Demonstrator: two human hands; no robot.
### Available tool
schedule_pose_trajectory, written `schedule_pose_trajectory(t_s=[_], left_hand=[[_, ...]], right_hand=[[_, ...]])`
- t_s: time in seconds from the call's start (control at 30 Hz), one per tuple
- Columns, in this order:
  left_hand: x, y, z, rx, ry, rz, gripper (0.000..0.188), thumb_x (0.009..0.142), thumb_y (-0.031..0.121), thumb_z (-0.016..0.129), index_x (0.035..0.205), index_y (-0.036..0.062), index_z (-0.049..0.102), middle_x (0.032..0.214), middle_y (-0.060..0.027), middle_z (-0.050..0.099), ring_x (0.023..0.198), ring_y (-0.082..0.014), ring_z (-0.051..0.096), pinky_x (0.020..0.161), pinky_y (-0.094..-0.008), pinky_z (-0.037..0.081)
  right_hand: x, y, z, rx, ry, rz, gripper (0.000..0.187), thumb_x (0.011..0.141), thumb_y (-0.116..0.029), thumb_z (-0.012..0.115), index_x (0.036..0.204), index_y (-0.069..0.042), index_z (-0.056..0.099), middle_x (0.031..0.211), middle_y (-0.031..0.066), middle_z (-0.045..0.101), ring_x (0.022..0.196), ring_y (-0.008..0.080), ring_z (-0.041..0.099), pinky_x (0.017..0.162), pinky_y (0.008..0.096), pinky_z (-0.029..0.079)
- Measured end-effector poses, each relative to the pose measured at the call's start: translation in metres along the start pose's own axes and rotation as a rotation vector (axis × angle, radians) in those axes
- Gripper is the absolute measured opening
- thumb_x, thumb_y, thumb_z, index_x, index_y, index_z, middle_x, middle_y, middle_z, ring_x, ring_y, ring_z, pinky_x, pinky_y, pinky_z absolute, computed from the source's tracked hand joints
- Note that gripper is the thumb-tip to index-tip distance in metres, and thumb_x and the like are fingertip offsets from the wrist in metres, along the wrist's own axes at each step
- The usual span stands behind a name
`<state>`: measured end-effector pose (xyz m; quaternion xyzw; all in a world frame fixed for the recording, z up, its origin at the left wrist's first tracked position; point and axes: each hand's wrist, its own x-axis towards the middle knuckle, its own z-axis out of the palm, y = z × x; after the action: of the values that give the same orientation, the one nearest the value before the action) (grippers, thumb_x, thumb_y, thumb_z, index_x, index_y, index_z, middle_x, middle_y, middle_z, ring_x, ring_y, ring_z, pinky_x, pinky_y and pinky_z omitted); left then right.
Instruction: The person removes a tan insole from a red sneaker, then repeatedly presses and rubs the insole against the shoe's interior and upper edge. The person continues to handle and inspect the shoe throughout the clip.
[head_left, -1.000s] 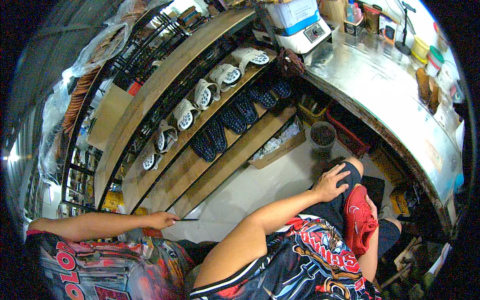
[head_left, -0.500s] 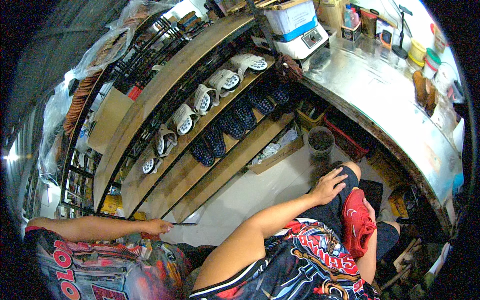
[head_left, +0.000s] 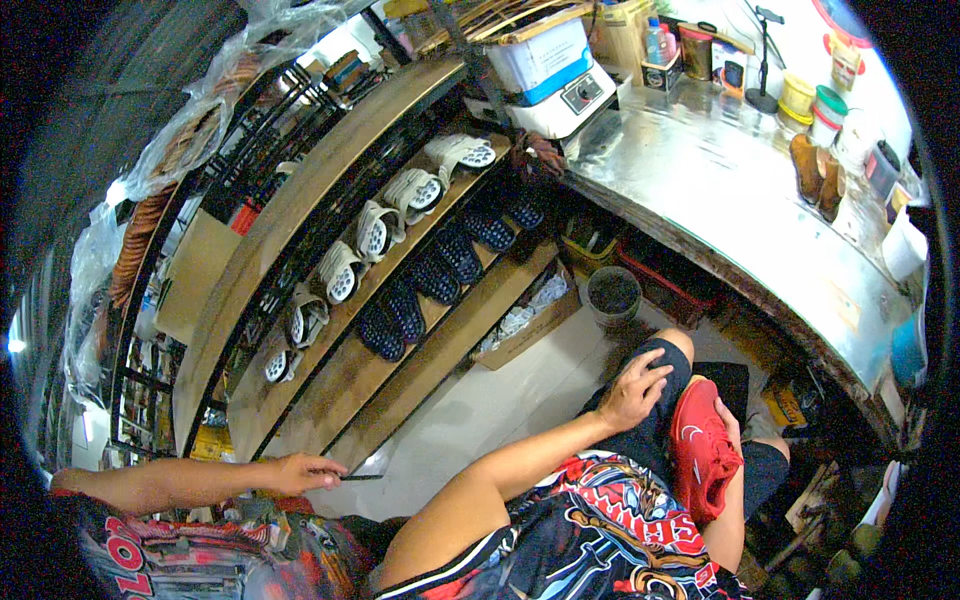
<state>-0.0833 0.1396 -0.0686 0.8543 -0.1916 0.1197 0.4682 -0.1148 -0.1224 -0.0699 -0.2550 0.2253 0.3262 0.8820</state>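
Note:
Upright against my lap is a red sneaker [head_left: 703, 450] with a pale mark on its side. My right hand [head_left: 730, 425] grips it from the right, its fingers partly hidden behind the shoe. Across my left knee, on dark cloth, lies my left hand [head_left: 637, 390], empty, with its fingers spread and slightly bent. At the left, another person's hand [head_left: 308, 473] holds a thin dark tool [head_left: 361, 477], apart from my own hands.
Left and ahead, a tiered wooden shelf [head_left: 430, 365] carries white sandals [head_left: 341, 272] and dark dotted sandals [head_left: 437, 275]. A metal-topped workbench [head_left: 700, 150] curves along the right, with brown boots [head_left: 817, 178] on it. A bucket [head_left: 613, 296] stands on the floor beyond my knees.
The whole view has shifted, so shelf and bench appear farther left. My right hand still holds the sneaker, and my left hand stays on the knee with its fingers slightly more bent.

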Motion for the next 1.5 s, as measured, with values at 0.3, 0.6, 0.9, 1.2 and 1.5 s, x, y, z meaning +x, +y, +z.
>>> schedule_pose_trajectory(t_s=[0.3,0.6,0.9,1.2,1.5], left_hand=[[0.038,0.056,0.007,-1.094,-0.476,-0.575,0.055,0.116,0.037,0.052,0.159,0.0035,0.051,0.152,-0.0090,0.062,0.141,-0.0191,0.056,0.121,-0.0367,0.043],[0.072,0.047,-0.003,-1.629,-0.339,-0.615,0.044,0.112,0.043,0.057,0.138,0.0087,0.065,0.138,-0.0081,0.071,0.125,-0.0213,0.067,0.112,-0.0395,0.051],[0.067,0.051,-0.029,-1.687,-0.241,-0.702,0.059,0.114,0.053,0.045,0.150,0.0069,0.055,0.149,-0.0112,0.064,0.135,-0.0248,0.062,0.119,-0.0428,0.047],[0.058,0.075,-0.038,-1.736,-0.298,-0.703,0.073,0.109,0.061,0.051,0.154,0.0022,0.053,0.150,-0.0143,0.063,0.134,-0.0262,0.064,0.120,-0.0441,0.047],[0.060,0.072,-0.046,-1.702,-0.381,-0.774,0.068,0.110,0.054,0.055,0.154,0.0019,0.052,0.151,-0.0149,0.063,0.136,-0.0267,0.063,0.121,-0.0443,0.046]], right_hand=[[-0.031,-0.015,0.070,0.057,-0.024,-0.268,0.061,0.105,-0.054,0.058,0.143,-0.006,0.060,0.123,0.0161,0.074,0.101,0.0344,0.075,0.089,0.0498,0.063],[-0.011,-0.018,0.119,0.152,-0.210,-0.397,0.061,0.110,-0.047,0.050,0.148,0.000,0.056,0.139,0.0189,0.069,0.123,0.0348,0.070,0.111,0.0511,0.055],[0.017,0.013,0.126,-0.056,-0.043,-0.602,0.051,0.114,-0.038,0.048,0.144,0.002,0.059,0.135,0.0165,0.070,0.117,0.0276,0.073,0.107,0.0442,0.057],[0.011,0.016,0.114,-0.173,-0.018,-0.703,0.040,0.114,-0.032,0.050,0.135,0.000,0.063,0.129,0.0110,0.070,0.117,0.0212,0.070,0.107,0.0382,0.054],[0.005,0.016,0.106,-0.324,0.062,-0.798,0.042,0.114,-0.032,0.050,0.139,0.000,0.061,0.134,0.0107,0.067,0.121,0.0209,0.067,0.110,0.0375,0.052]])
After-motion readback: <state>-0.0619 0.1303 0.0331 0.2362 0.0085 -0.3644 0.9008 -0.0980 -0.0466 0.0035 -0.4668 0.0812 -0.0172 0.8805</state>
